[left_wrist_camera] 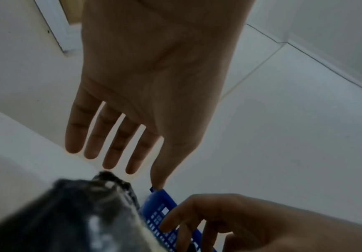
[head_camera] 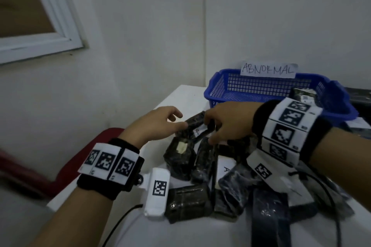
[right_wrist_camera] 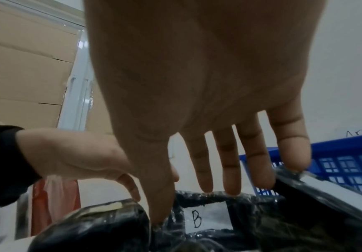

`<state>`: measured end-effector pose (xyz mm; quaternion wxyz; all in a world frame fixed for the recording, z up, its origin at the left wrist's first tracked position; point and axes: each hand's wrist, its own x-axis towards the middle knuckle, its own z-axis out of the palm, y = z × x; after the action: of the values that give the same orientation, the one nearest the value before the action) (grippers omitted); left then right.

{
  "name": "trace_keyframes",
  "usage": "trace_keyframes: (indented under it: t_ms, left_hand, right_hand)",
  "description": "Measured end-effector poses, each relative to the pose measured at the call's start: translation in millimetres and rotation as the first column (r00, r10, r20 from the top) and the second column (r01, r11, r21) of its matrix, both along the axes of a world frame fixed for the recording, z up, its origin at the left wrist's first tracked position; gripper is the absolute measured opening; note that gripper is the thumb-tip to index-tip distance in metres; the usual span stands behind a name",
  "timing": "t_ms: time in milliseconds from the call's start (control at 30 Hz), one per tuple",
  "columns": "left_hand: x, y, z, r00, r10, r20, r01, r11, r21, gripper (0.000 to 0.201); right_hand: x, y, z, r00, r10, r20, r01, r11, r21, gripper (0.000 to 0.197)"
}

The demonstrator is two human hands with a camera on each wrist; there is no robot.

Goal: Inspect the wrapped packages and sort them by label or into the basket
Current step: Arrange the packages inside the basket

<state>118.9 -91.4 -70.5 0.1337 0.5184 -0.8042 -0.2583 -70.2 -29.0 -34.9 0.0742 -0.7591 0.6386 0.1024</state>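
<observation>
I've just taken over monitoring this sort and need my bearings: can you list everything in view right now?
Wrapped packages: a pile, exact count unclear, black, on the table.
B-labelled package: one, black with a white label, at the far side of the pile, under the right fingertips.
Basket: one, blue, far right; one wrapped item inside.
ABNORMAL sign: one, white, behind the basket.
Table: one, white.
Left hand: fingers straight, beside the package.
Right hand: over the package.
</observation>
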Motion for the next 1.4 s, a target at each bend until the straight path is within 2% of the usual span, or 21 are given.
trace_keyframes:
  t_ms: [67,167,333,433,500,567,633,667,700,767,800,900,967,1033,1067,1133,1200,1267,1333,1400]
  left_hand:
    - [4.0,-1.2,-5.1,0.999,-0.015,0.044,0.012,0.997,0.073,0.049]
    - [2.6,-3.8,-13.2,1.000,-0.016,-0.012,0.018,0.979,0.204,0.047]
    - [-6.3,-26.3,-23.1,0.985,0.118,-0.129,-0.094,0.980,0.176,0.031]
    - [0.3,-33.5,-14.2,0.959,0.131,-0.251,-0.107,0.989,0.106,0.019]
    - [9.6,-29.8,-1.2,0.920,0.122,-0.371,-0.114,0.992,0.044,0.014]
    - [17.5,-22.1,14.2,0.857,0.086,-0.509,-0.097,0.995,0.005,0.012]
    - [22.2,-10.9,32.3,0.776,0.023,-0.631,-0.050,0.998,-0.025,0.014]
    - [21.4,-5.4,41.7,0.735,-0.014,-0.678,-0.018,0.999,-0.041,0.016]
    - [18.9,0.3,49.2,0.697,-0.053,-0.716,0.020,0.998,-0.055,0.019]
    - [5.8,12.9,63.2,0.646,-0.141,-0.750,0.109,0.990,-0.092,0.022]
    - [-3.9,18.8,68.0,0.631,-0.185,-0.753,0.153,0.982,-0.113,0.023]
    - [-44.5,35.3,78.6,0.584,-0.311,-0.750,0.282,0.944,-0.172,0.020]
    - [-75.7,44.9,79.9,0.554,-0.375,-0.743,0.325,0.919,-0.222,0.024]
    - [-109.4,54.3,78.7,0.531,-0.421,-0.735,0.358,0.898,-0.256,0.026]
    - [-123.6,58.8,77.9,0.521,-0.437,-0.733,0.366,0.890,-0.270,0.024]
    - [-153.9,68.0,76.1,0.507,-0.465,-0.726,0.358,0.880,-0.313,0.020]
    - [-177.4,75.9,72.8,0.488,-0.479,-0.730,0.333,0.875,-0.351,0.019]
    - [-191.5,82.9,70.3,0.446,-0.463,-0.766,0.350,0.878,-0.327,0.017]
    - [-196.4,88.8,70.8,0.395,-0.402,-0.826,0.423,0.878,-0.225,0.013]
    - [-195.6,91.8,73.3,0.367,-0.338,-0.867,0.515,0.850,-0.113,0.019]
  right_hand:
    - [5.6,-8.6,-3.3,1.000,-0.001,0.019,0.000,0.999,0.032,0.062]
    - [13.4,-14.1,-7.0,0.997,0.027,0.078,-0.031,0.998,0.053,0.071]
    - [18.5,-16.1,-4.9,0.996,0.041,0.073,-0.044,0.998,0.035,0.064]
    - [9.4,-17.6,-3.7,0.986,0.059,0.156,-0.038,0.990,-0.137,0.058]
    - [0.2,-15.4,0.8,0.958,0.074,0.276,0.009,0.958,-0.286,0.064]
    - [-7.9,-8.0,7.1,0.911,0.059,0.408,0.102,0.927,-0.361,0.075]
    - [-13.9,1.3,12.8,0.826,0.024,0.564,0.209,0.915,-0.346,0.086]
    - [-16.6,7.3,16.2,0.742,0.024,0.670,0.257,0.913,-0.318,0.090]
    - [-19.1,13.3,18.8,0.619,0.047,0.784,0.294,0.912,-0.287,0.090]
    - [-25.4,27.0,23.9,0.343,0.143,0.928,0.350,0.898,-0.268,0.076]
    - [-29.2,33.9,26.7,0.261,0.192,0.946,0.384,0.878,-0.284,0.067]
    - [-45.1,59.3,36.3,0.172,0.304,0.937,0.466,0.813,-0.349,0.053]
    - [-62.2,78.5,39.2,0.159,0.362,0.918,0.508,0.768,-0.391,0.048]
    - [-81.8,98.6,38.8,0.192,0.402,0.895,0.573,0.694,-0.435,0.041]
    - [-90.6,105.9,37.0,0.242,0.418,0.876,0.606,0.640,-0.473,0.034]
    - [-110.0,120.0,34.7,0.389,0.420,0.820,0.654,0.501,-0.567,0.023]
    - [-126.6,130.3,34.9,0.489,0.388,0.781,0.659,0.423,-0.622,0.021]
    - [-138.8,138.9,38.1,0.517,0.350,0.781,0.651,0.433,-0.624,0.022]
    - [-144.6,144.5,42.3,0.540,0.331,0.774,0.620,0.465,-0.632,0.025]
    - [-146.7,148.2,44.5,0.567,0.323,0.757,0.596,0.474,-0.648,0.029]
